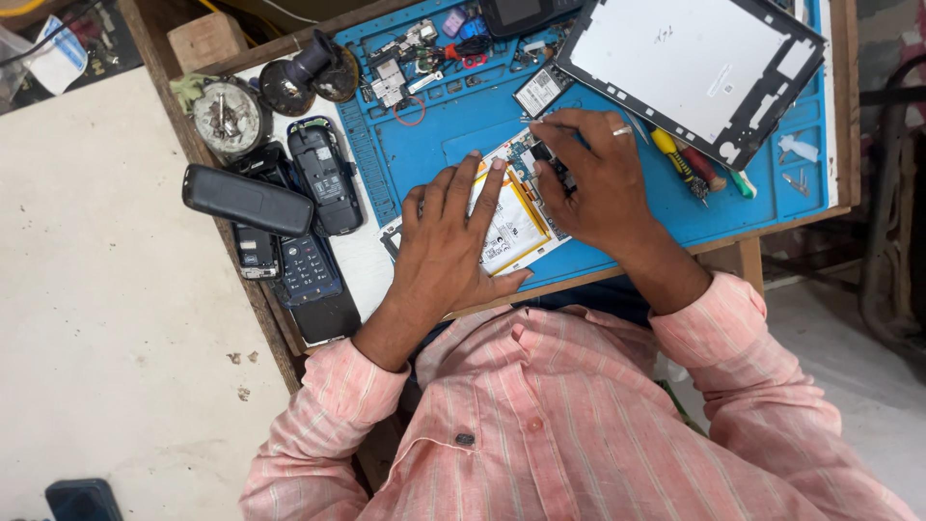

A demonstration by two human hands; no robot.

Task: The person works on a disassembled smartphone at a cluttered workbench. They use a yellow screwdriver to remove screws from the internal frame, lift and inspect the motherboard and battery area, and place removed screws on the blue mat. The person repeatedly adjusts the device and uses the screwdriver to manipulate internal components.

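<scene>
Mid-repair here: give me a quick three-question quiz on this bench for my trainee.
1. True or false: the left hand lies flat on the opened phone.
2. What colour is the work mat?
3. Where is the tablet frame? A) beyond the right hand B) on the floor C) under the keypad phones

Key: 1 true; 2 blue; 3 A.

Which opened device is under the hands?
The small opened phone with the white battery, under both hands; the big tablet frame lies untouched at the mat's far end.
</scene>
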